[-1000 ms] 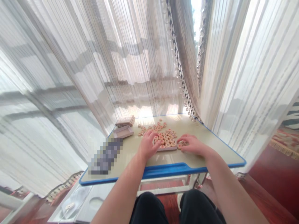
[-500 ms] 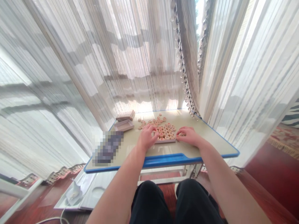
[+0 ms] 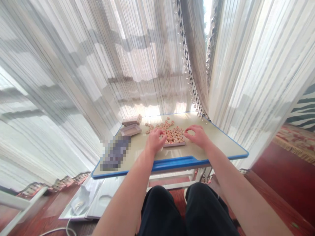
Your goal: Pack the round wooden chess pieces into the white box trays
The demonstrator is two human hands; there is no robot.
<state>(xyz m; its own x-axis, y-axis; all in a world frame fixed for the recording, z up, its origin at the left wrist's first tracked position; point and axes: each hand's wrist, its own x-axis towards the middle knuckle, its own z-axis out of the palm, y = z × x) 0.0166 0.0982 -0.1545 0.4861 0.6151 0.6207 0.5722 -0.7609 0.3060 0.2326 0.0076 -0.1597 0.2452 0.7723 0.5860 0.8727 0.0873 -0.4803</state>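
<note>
Round wooden Chinese chess pieces (image 3: 175,137) sit in rows in a shallow, light-coloured box (image 3: 174,145) on the table. My left hand (image 3: 155,140) is at the box's left side, its fingers and thumb curled round that edge and covering it. My right hand (image 3: 197,135) is by the box's far right side, thumb and forefinger drawn together near the pieces at that corner. What lies between those fingertips is too small to make out. Beyond the box, more loose pieces (image 3: 165,125) are scattered over the table.
The pale table (image 3: 219,141) has a blue rim. At its back left are an open, shallow box part (image 3: 131,130) and a stack of flat boxes (image 3: 132,119). A blurred dark object (image 3: 115,154) lies at the left. Sheer curtains (image 3: 147,65) hang close behind.
My right hand has risen from the box's near right side towards its far right corner. The left hand stays by the left edge. The view has shifted slightly.
</note>
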